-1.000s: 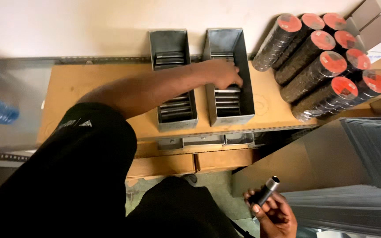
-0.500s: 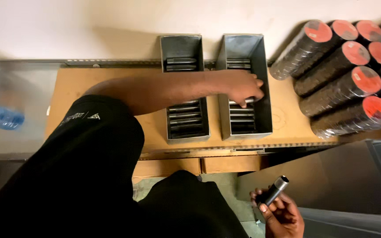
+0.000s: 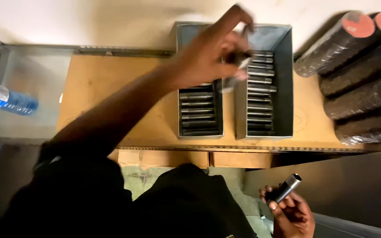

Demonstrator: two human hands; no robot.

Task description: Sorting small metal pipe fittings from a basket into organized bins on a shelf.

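Slippage is threatening while your left hand (image 3: 208,61) is pinching a blurred metal tube (image 3: 239,59) over the grey metal bin (image 3: 285,79), your right hand (image 3: 289,211) gripping another dark steel tube (image 3: 286,188).

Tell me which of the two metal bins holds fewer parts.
The left metal bin: its row of dark tubes stops short, while the right metal bin is stacked further back. The left hand hides part of both.

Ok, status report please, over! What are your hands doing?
Left hand lifted over the two grey metal bins, pinching a blurred small metal piece. Right hand holds a short dark metal tube. Nothing blocking.
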